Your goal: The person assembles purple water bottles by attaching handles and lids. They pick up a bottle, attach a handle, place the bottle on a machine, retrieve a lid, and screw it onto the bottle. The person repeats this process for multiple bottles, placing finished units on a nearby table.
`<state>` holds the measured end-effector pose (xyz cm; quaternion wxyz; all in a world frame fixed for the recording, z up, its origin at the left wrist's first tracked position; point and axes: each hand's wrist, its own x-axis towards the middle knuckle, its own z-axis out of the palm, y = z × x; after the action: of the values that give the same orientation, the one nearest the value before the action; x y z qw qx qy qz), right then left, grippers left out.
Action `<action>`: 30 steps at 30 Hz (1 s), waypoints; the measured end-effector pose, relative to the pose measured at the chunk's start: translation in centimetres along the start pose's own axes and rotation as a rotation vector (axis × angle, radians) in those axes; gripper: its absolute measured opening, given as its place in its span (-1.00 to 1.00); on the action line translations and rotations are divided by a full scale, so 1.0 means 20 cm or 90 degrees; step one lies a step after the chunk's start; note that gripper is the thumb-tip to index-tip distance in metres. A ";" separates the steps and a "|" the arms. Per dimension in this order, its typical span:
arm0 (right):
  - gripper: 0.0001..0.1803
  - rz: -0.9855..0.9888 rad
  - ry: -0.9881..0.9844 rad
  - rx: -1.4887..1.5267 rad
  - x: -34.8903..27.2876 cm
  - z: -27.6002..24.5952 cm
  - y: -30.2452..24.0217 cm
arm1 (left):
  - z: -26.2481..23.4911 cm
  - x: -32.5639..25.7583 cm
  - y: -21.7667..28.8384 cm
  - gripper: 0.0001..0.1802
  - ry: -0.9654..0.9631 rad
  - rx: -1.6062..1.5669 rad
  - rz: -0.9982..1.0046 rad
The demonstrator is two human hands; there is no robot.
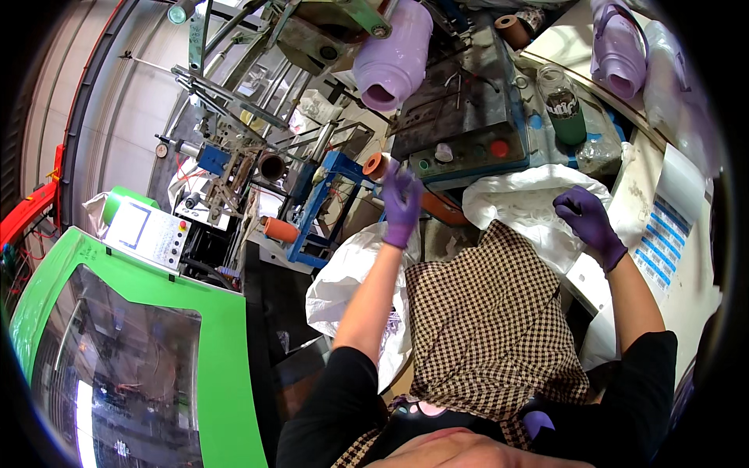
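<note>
My left hand [402, 204], in a purple glove, is raised over the white sack on the left, fingers reaching up and slightly apart. Nothing shows in it. Close by its fingertips is an orange-brown roll [374, 165]. My right hand [585, 222], also gloved in purple, is curled closed above the white sack [538, 195] on the right, with nothing visible in it. A glossy lilac plastic bottle [394, 58] hangs mouth toward me below a machine arm, beyond my left hand. A second lilac bottle [620, 58] lies at the far right.
Ahead stands a dark metal machine bed [456, 105] with a red button [499, 148] on its front. A clear bottle with a green lower part [563, 109] is beside it. At left are a blue frame [316, 210] and a green machine [222, 343]. A printed label sheet [663, 242] lies at right.
</note>
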<state>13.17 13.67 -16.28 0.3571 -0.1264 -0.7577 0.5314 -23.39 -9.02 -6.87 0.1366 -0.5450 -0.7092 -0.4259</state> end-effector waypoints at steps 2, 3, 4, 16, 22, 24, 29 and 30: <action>-0.92 0.007 -0.005 0.006 0.00 0.00 -0.02 | 0.07 -0.35 -0.09 -0.53 -0.073 -0.181 -0.185; -0.92 0.014 -0.006 0.006 0.00 0.00 -0.02 | 0.10 -0.48 -0.13 -0.62 -0.136 -0.244 -0.306; -0.93 0.019 -0.005 0.003 0.00 0.00 -0.02 | 0.12 -0.49 -0.14 -0.64 -0.191 -0.188 -0.328; -0.93 0.027 -0.024 0.000 -0.03 0.02 0.01 | 0.38 -0.46 -0.10 -0.64 -0.735 -0.077 -0.360; -0.92 0.022 0.002 -0.005 -0.04 0.03 0.02 | 0.38 -0.46 -0.14 -0.65 -0.744 -0.056 -0.366; -0.92 0.016 0.000 -0.025 -0.03 0.02 -0.01 | 0.38 -0.46 -0.15 -0.65 -0.755 -0.067 -0.381; -0.91 -0.002 -0.004 -0.036 -0.03 0.03 0.01 | 0.36 -0.49 -0.22 -0.65 -0.774 -0.040 -0.373; -0.91 -0.001 -0.004 -0.032 -0.03 0.03 0.00 | 0.35 -0.49 -0.23 -0.65 -0.770 -0.047 -0.371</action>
<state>13.27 12.96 -16.67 0.3515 -0.1331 -0.7723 0.5121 -22.00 -10.29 -19.64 -0.4239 -0.4781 -0.7640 -0.0892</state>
